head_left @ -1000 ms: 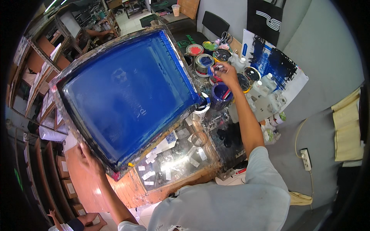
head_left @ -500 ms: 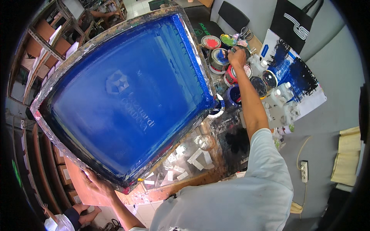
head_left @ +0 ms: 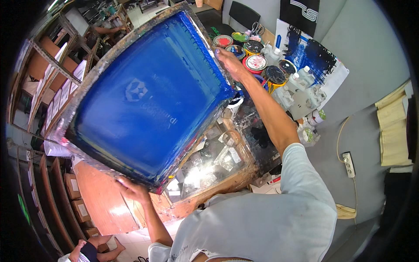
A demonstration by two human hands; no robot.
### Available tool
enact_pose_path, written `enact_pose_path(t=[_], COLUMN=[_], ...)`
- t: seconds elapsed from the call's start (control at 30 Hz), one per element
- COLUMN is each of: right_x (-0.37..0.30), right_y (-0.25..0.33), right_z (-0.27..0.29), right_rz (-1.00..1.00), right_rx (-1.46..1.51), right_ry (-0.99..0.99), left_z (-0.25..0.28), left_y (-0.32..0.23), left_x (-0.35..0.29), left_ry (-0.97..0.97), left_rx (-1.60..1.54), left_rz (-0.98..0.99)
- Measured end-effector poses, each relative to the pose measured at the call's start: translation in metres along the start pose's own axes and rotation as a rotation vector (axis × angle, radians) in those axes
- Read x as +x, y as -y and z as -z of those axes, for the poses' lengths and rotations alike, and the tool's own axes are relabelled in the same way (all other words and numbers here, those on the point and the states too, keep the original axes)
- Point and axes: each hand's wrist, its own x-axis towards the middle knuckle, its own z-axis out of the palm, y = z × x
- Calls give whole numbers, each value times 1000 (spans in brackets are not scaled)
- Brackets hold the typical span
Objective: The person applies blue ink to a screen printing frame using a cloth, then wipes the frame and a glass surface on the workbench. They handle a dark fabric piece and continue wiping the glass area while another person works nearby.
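1. Centrally, a large printing screen [head_left: 144, 98] with a silvery taped frame and blue-coated mesh filled the upper left of the view, tilted up off the glass-topped table [head_left: 218, 157] and held between both hands.
2. A pale emblem with faint mirrored lettering showed through the mesh near its middle.
3. The right hand [head_left: 230, 63] was clamped on the frame's edge at about two o'clock from the screen's centre, fingers curled over the rim.
4. The left hand [head_left: 133, 190] gripped the frame's lower edge at about six o'clock, fingers closed round it from beneath.
5. Under the raised screen, the table's glass carried taped paper scraps and glare, with a wooden border around it.
6. At two o'clock from the screen, just beyond the right hand, stood a cluster of open ink cans [head_left: 255, 56] in red, green, yellow and black.
7. Small white squeeze bottles [head_left: 297, 85] stood beside the cans at three o'clock.
8. A white sheet smeared with blue ink [head_left: 312, 54] lay behind them.
9. At nine o'clock, metal shelves [head_left: 48, 83] held papers and boxes.
10. At seven o'clock, another person [head_left: 89, 251] sat low on the floor.
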Motion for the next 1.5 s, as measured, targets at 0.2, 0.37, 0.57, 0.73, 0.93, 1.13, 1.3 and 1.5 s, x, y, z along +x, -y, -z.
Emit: enact_pose_path(t=[0.2, 0.37, 0.57, 0.73, 0.93, 1.13, 1.3, 1.5], right_x=[-32, -46, -78, -107, -129, -133, -223, -325], right_y=[75, 126, 220, 241, 233, 219, 144, -53], right_z=[-45, -84, -192, -261, -305, -302, -236, -40], right_rz=[-55, 236, 447, 662, 782, 1196, 1314, 316], right_rx=[4, -401, -901, -1096, -946, -702, -480, -770], right_ry=[-109, -153, -155, -72, -40, -379, -598, -798], left_z=[10, 7, 15, 38, 70, 21, 17, 22], left_y=[49, 76, 103, -3, -160, -191, -151, -153], left_x=[-52, -90, -96, -55, 102, 228, 246, 266], left_ry=[178, 270, 385, 759, 97, 758, 831, 808], left_rx=[67, -424, -484, -156, 16, 654, 348, 429], left_rz=[144, 616, 1030, 691, -574, -372, -535, -641])
